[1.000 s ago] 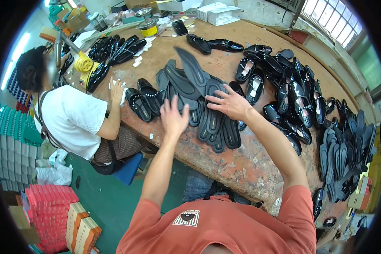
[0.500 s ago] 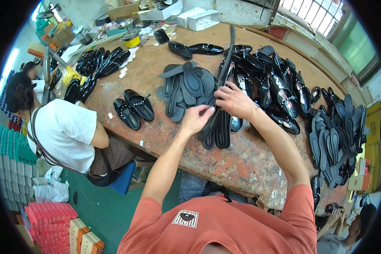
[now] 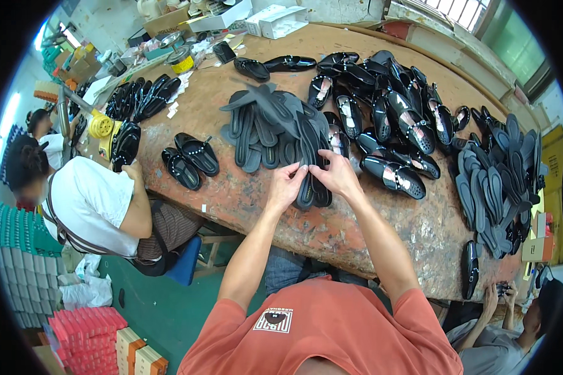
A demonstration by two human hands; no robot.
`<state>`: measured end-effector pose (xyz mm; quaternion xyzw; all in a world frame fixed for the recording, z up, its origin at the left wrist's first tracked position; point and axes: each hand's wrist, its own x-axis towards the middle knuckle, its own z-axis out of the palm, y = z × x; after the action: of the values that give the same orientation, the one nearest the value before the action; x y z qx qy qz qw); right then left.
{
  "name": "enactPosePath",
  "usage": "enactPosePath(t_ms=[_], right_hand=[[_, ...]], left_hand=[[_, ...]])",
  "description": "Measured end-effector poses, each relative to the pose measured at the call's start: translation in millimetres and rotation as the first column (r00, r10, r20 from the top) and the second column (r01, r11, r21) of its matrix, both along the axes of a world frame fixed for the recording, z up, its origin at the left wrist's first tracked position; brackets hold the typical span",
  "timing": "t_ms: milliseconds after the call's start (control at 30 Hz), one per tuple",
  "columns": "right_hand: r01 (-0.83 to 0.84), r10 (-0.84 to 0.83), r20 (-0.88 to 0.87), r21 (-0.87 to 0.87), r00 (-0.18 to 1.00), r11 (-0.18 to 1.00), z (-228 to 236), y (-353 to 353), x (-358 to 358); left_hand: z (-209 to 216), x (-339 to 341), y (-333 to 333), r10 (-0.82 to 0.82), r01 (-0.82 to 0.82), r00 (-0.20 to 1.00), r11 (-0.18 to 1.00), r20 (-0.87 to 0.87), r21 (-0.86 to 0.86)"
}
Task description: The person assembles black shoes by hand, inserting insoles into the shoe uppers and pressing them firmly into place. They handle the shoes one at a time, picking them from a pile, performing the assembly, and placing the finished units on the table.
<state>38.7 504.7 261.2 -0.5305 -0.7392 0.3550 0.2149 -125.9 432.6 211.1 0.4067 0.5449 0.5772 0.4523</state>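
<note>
Both my hands meet near the table's front edge, at the near side of a pile of black insoles (image 3: 256,134). Between them is a black insole (image 3: 309,142), its far end over the pile. My left hand (image 3: 285,187) pinches its left edge with thumb and fingertips. On the other edge, my right hand (image 3: 338,175) is closed, thumb close to the left thumb. More insoles (image 3: 305,199) lie beneath my hands and are partly covered by them. Just right of the pile lie many glossy black strapped shoes (image 3: 406,119). A studded pair of black shoes (image 3: 197,155) sits to the left.
On the right is another heap of insoles (image 3: 491,181), with a single black shoe (image 3: 470,269) nearby. A seated person in a white shirt (image 3: 94,203) works at the left beside a yellow tape dispenser-like tool (image 3: 101,127). Tins (image 3: 180,60) and boxes (image 3: 275,22) line the back.
The insole has come down from a raised, edge-on position to lie over the pile. My right hand has moved down, nearer my left. The seated person's hand now touches a black shoe.
</note>
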Motion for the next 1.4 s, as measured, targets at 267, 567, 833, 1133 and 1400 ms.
enactPosePath(t_ms=[267, 567, 833, 1133, 1400], right_hand=[[-0.041, -0.042, 0.246, 0.32, 0.968, 0.947, 17.3, -15.9, -6.0], [-0.017, -0.116, 0.256, 0.464, 0.96, 0.885, 55.7, 14.0, 33.9], [-0.185, 0.108, -0.64, -0.054, 0.76, 0.981, 41.4, -59.6, 126.8], [0.552, -0.5, -0.527, -0.069, 0.687, 0.831, 14.8, -180.2, 274.6], [0.576, -0.635, 0.349, 0.269, 0.689, 0.772, -95.0, -174.8, 337.3]], left_hand=[[6.2, 16.2, -10.2, 0.143, -0.159, 0.963, 0.986, -0.227, -0.056], [7.7, -23.7, -21.1, 0.072, -0.025, 0.962, 0.984, 0.265, -0.178], [-24.2, -41.4, 12.6, 0.458, -0.296, 0.533, 0.888, -0.711, 0.351], [20.2, 177.8, 29.8, -0.528, 0.642, 0.766, 0.642, 0.367, -0.418], [-21.9, 230.4, 14.7, -0.364, 0.349, 0.931, 0.881, 0.014, -0.321]])
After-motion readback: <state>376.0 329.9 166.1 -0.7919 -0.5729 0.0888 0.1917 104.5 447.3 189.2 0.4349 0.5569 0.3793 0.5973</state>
